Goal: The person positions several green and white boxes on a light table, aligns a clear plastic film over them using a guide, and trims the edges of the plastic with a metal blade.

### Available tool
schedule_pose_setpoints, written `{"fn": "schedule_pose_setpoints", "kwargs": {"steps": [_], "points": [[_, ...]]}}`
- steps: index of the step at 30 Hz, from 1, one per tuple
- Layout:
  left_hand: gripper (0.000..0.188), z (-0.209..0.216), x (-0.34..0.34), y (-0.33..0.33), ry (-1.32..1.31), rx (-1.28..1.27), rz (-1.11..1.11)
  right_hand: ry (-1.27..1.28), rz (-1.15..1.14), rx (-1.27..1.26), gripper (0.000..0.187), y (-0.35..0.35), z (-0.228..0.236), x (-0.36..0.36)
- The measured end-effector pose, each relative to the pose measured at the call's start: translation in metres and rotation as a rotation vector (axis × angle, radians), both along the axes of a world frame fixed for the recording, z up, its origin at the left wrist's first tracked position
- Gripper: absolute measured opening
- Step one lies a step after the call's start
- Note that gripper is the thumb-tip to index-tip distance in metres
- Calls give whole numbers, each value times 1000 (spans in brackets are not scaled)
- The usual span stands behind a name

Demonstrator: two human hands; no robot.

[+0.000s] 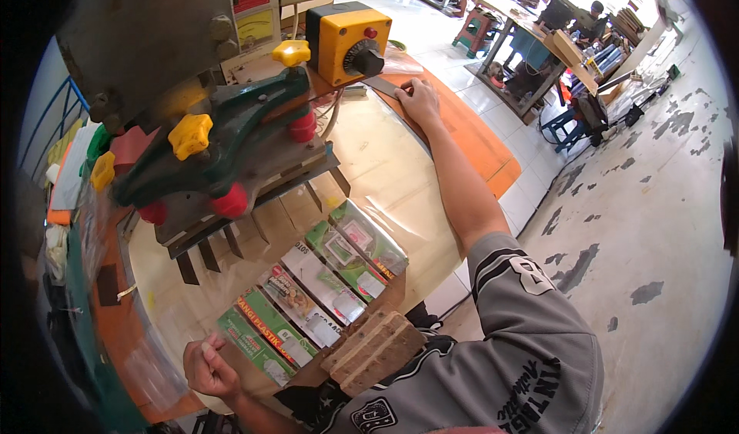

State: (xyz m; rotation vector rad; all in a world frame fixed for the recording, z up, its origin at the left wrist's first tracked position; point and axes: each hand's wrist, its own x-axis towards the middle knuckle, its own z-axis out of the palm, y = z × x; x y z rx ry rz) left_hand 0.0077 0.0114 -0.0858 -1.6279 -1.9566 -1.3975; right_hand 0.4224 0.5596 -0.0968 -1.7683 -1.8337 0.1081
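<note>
My right hand (421,101) is at the far side of the table, its fingers closed on the end of a flat grey metal strip (382,87). My left hand (212,366) is at the near left, fingers curled and thumb pressed to them; whatever they pinch is too small to make out. Just right of it, printed plastic panels (265,334) in green, white and red lie side by side on the pale work surface (385,157), glossy as if clear film covers them. A wooden block (373,349) sits at their near edge, close to my body.
A press head with a dark green bracket (223,134), yellow knobs (190,137) and downward metal blades (231,241) overhangs the table at left. Behind it stands a yellow control box (348,45) with a black dial. People work at a far table (523,18); a peeling wall (639,203) runs along the right.
</note>
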Motion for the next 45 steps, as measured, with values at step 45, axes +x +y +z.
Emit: {"fn": "schedule_pose_setpoints", "kwargs": {"steps": [45], "points": [[18, 17, 1, 9, 50, 138, -42, -1, 203, 123, 37, 32, -18, 31]]}}
